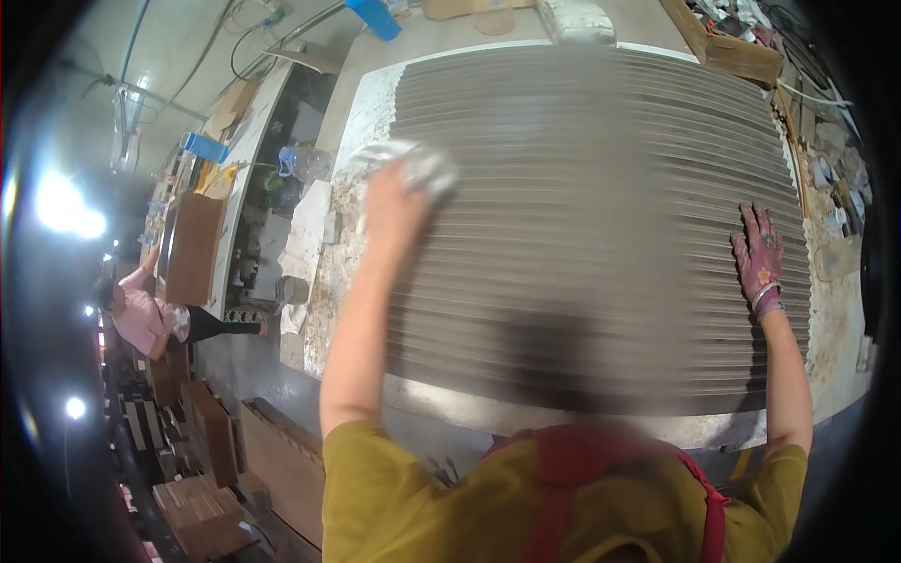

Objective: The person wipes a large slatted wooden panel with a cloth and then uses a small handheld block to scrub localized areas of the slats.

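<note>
A wide ribbed grey-brown panel (526,235) lies flat on the worktable, its grooves running from left to right. At the panel's left edge, my bare left hand (392,202) is closed around a white cloth (427,169), slightly smeared by motion. My right hand (761,258), in a pink patterned glove, rests flat near the panel's right edge with its fingers spread. A blurred patch hides detail down the panel's middle.
A white bundle (576,21) sits at the far edge, with a blue container (374,17) to its left. An open wooden box (741,58) of scraps stands far right. Plastic bottles (305,162) stand left of the table. A person (155,314) works farther left, near cardboard boxes (202,511).
</note>
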`<action>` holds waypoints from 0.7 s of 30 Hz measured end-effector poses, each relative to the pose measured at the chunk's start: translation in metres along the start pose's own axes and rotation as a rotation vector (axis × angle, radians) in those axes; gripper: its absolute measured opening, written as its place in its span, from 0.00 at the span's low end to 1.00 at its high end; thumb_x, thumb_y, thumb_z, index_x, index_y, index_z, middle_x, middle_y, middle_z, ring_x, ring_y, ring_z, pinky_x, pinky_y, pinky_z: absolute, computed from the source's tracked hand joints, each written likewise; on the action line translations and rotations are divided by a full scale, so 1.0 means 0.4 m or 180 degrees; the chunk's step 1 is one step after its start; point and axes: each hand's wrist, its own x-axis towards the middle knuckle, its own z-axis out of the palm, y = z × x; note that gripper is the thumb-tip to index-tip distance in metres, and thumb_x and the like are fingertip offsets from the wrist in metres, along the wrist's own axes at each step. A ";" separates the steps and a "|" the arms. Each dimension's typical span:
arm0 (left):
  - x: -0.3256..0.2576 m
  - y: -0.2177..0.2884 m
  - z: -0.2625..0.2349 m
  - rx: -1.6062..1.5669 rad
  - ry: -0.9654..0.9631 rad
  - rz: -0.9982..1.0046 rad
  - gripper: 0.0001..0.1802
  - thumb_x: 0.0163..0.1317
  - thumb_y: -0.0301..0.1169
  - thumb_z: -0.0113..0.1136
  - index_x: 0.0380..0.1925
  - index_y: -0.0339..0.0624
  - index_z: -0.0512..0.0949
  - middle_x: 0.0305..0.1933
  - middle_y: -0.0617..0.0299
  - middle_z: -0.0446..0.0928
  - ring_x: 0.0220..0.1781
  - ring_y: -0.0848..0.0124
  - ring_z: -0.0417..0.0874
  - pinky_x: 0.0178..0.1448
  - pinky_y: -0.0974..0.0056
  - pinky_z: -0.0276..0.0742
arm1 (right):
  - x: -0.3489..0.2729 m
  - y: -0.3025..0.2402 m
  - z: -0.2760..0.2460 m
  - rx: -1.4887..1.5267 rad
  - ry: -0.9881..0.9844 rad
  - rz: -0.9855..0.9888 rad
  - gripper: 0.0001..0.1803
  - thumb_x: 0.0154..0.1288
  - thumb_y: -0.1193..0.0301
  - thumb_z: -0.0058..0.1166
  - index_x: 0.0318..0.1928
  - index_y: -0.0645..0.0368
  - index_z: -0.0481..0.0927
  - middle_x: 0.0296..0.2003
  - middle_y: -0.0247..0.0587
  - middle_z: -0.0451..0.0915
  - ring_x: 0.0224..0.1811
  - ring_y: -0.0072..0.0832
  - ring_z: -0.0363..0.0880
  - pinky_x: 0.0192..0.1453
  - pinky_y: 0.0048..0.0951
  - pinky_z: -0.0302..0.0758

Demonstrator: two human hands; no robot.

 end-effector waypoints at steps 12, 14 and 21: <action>0.003 0.119 0.419 0.0281 -0.0828 0.1131 0.34 0.53 0.48 0.61 0.59 0.46 0.68 0.64 0.52 0.64 0.67 0.53 0.60 0.65 0.43 0.56 | -0.002 -0.023 -0.037 0.0243 0.0092 0.0027 0.29 0.65 0.59 0.46 0.67 0.44 0.60 0.66 0.50 0.60 0.70 0.45 0.54 0.71 0.50 0.46; 0.054 -0.137 0.333 0.1253 -0.0178 0.0755 0.22 0.56 0.41 0.59 0.48 0.41 0.76 0.57 0.47 0.67 0.59 0.55 0.67 0.60 0.49 0.63 | -0.005 -0.020 -0.038 0.0244 0.0099 0.0002 0.29 0.65 0.60 0.46 0.67 0.44 0.60 0.66 0.49 0.59 0.69 0.45 0.55 0.71 0.50 0.46; 0.221 0.099 0.269 -0.0719 0.0011 0.0799 0.18 0.55 0.33 0.57 0.43 0.33 0.76 0.38 0.42 0.78 0.42 0.47 0.79 0.47 0.52 0.74 | -0.001 -0.035 -0.051 0.0085 -0.0010 0.0160 0.29 0.64 0.62 0.47 0.66 0.45 0.61 0.66 0.49 0.58 0.68 0.46 0.56 0.71 0.47 0.48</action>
